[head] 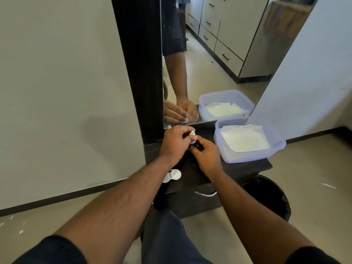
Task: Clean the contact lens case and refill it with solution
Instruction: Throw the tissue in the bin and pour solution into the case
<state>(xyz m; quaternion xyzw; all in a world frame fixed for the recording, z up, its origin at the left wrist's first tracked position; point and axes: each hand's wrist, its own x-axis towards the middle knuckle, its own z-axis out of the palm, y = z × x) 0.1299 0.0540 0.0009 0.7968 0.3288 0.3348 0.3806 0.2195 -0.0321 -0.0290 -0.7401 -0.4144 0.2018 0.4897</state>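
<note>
A small solution bottle point(193, 138) with a white cap and a dark blue body stands upright between my two hands, above the dark shelf point(245, 165). My left hand point(176, 142) has its fingers closed around the bottle's cap end. My right hand point(206, 155) grips the lower body of the bottle. The white contact lens case point(173, 175) lies on the shelf near its front left edge, partly hidden by my left forearm. Whether the case is open is unclear.
A clear plastic tub point(249, 156) holding white tissues sits on the shelf at the right. A tall mirror point(209, 54) stands behind the shelf. Below are a drawer handle point(204, 194) and a black bin point(270, 199) on the floor at the right.
</note>
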